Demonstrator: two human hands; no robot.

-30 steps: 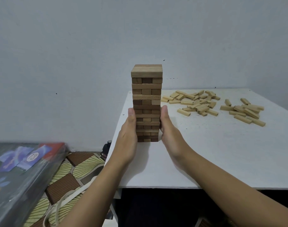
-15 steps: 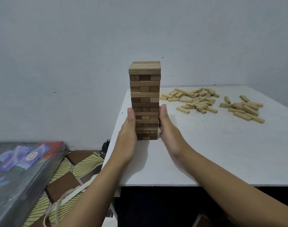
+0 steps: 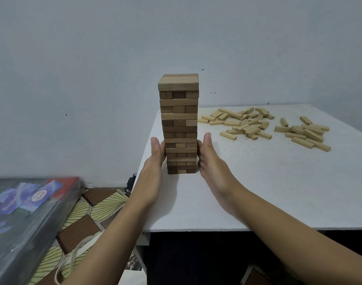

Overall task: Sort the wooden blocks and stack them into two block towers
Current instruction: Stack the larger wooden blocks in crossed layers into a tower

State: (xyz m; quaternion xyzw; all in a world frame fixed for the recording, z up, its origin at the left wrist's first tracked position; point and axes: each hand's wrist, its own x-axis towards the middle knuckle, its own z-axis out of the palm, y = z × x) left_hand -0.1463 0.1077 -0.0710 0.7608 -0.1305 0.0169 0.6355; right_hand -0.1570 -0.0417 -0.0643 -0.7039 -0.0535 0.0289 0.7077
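The upright tower point(image 3: 179, 124) sits mid-frame between the left hand point(image 3: 153, 163) and right hand point(image 3: 212, 165), fingers straight, pressed flat against its sides.

tower point(image 3: 179, 124) blocks left edge, loose blocks point(image 3: 264, 126) crowd far right

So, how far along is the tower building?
One tower of darker blocks stands built. The left hand and right hand press flat against its lower sides, apparently squaring it. The pale blocks lie scattered on the table, so the second tower is not yet started.
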